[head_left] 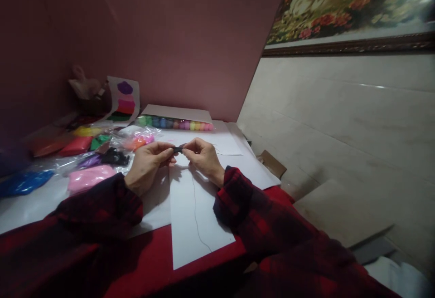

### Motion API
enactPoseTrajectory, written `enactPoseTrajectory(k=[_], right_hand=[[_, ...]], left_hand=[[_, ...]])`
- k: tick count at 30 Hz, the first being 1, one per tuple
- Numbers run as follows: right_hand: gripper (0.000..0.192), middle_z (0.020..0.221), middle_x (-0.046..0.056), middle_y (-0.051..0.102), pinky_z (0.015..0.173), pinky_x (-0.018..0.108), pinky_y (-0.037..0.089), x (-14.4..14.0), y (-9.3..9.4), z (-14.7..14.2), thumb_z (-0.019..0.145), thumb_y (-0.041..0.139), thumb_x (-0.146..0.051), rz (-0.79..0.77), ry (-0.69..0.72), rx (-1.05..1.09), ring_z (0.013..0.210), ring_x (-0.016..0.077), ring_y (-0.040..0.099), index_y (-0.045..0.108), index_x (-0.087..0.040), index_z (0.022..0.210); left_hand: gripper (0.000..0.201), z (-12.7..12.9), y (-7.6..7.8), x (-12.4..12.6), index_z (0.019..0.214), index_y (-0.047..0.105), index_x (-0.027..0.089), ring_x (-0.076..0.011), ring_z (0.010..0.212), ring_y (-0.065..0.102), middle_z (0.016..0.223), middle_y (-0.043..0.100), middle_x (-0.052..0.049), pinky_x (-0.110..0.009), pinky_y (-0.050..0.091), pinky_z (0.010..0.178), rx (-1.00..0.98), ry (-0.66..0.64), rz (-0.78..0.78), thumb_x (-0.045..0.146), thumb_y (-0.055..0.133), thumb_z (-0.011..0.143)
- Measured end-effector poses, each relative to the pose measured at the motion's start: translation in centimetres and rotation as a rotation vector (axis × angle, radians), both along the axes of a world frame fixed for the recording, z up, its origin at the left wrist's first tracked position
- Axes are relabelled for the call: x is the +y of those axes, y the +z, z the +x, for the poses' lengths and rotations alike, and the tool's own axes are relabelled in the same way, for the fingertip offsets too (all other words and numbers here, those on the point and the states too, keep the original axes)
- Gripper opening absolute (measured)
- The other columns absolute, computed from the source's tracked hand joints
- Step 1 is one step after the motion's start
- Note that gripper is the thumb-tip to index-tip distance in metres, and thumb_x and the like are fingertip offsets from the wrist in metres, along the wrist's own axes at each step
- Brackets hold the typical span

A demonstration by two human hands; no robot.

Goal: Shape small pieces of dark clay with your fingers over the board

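Between my two hands is a small black piece of modelling clay (178,149), pinched at each end. My left hand (149,162) grips its left end with thumb and forefinger. On the other end, the thumb and fingers of my right hand (205,159) are closed. Below them lies a white sheet of paper (190,225) with a thin wavy line drawn down it. Left of my left hand sit bags of clay, among them a black one (114,156) and a pink one (90,178).
A pack of coloured clay (176,123) lies behind my hands. Further left are a red bag (76,145), a blue bag (27,182) and a propped sheet with coloured bands (126,100). A red cloth (152,261) covers the table; a tiled wall (340,121) stands right.
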State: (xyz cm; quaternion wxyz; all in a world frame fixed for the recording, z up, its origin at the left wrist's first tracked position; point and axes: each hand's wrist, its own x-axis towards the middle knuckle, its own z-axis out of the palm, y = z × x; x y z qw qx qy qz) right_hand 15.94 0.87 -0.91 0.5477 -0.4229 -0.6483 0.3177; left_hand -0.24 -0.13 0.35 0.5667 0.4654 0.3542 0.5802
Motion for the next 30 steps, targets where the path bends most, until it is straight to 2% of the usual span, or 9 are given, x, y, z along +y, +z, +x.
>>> enactPoseTrajectory(k=[4, 9, 12, 16, 20, 25, 30], right_hand=[[0.013, 0.068, -0.003, 0.063, 0.049, 0.022, 0.047, -0.04, 0.01, 0.1, 0.082, 0.067, -0.03, 0.002, 0.03, 0.006, 0.055, 0.0096, 0.055, 0.063, -0.019, 0.078], [0.009, 0.068, -0.004, 0.061, 0.052, 0.022, 0.048, -0.26, 0.11, 0.09, 0.089, 0.059, -0.024, 0.034, 0.121, -0.023, 0.054, 0.0084, 0.055, 0.065, -0.019, 0.085], [0.008, 0.075, -0.002, 0.066, 0.058, 0.023, 0.051, -0.25, 0.03, 0.04, 0.087, 0.065, -0.028, 0.057, 0.145, -0.043, 0.064, 0.0102, 0.06, 0.066, -0.019, 0.086], [0.017, 0.08, 0.0, 0.068, 0.064, 0.026, 0.053, -0.03, -0.34, -0.06, 0.081, 0.074, -0.034, 0.064, 0.161, -0.018, 0.072, 0.0126, 0.063, 0.068, -0.019, 0.087], [0.02, 0.079, -0.001, 0.067, 0.06, 0.025, 0.053, 0.03, -0.35, -0.11, 0.079, 0.076, -0.036, 0.044, 0.171, 0.028, 0.07, 0.0123, 0.062, 0.068, -0.019, 0.087], [0.022, 0.07, -0.003, 0.066, 0.054, 0.023, 0.052, -0.02, 0.03, -0.14, 0.076, 0.077, -0.036, -0.031, 0.228, 0.1, 0.065, 0.0118, 0.062, 0.064, -0.02, 0.082], [0.017, 0.072, -0.003, 0.064, 0.053, 0.023, 0.052, -0.06, 0.22, -0.24, 0.076, 0.074, -0.031, -0.054, 0.214, 0.101, 0.065, 0.011, 0.061, 0.063, -0.019, 0.08]], left_hand=[[0.036, 0.06, 0.32, -0.28, 0.075, 0.074, 0.01, -0.0129, 0.052, 0.062, 0.059, 0.069, -0.005, -0.02, 0.05, 0.046, 0.033, -0.069, -0.022, 0.025, 0.095, 0.05], [0.043, 0.19, 0.37, -0.51, 0.081, 0.077, 0.011, -0.0113, 0.048, 0.058, 0.059, 0.067, -0.002, -0.021, 0.047, 0.042, 0.031, -0.092, -0.026, 0.028, 0.097, 0.046], [0.041, 0.1, 0.14, -0.42, 0.081, 0.078, 0.01, -0.0096, 0.049, 0.056, 0.065, 0.069, -0.004, -0.021, 0.046, 0.043, 0.083, -0.115, -0.037, 0.031, 0.096, 0.051], [0.038, -0.03, -0.01, -0.42, 0.082, 0.077, 0.011, -0.0099, 0.049, 0.056, 0.065, 0.069, -0.004, -0.021, 0.045, 0.045, 0.159, -0.105, -0.025, 0.035, 0.093, 0.057], [0.036, 0.07, 0.4, -0.7, 0.081, 0.076, 0.012, -0.0127, 0.052, 0.06, 0.066, 0.071, -0.005, -0.023, 0.048, 0.05, 0.224, -0.082, 0.025, 0.037, 0.091, 0.06], [0.026, 0.13, 0.64, -0.71, 0.07, 0.073, 0.012, -0.0103, 0.05, 0.055, 0.059, 0.066, -0.003, -0.021, 0.041, 0.048, 0.258, -0.044, 0.082, 0.033, 0.087, 0.063], [0.027, 0.08, 0.02, -0.36, 0.07, 0.072, 0.011, -0.0105, 0.049, 0.056, 0.059, 0.065, -0.003, -0.022, 0.043, 0.049, 0.145, -0.07, 0.068, 0.031, 0.086, 0.061]])
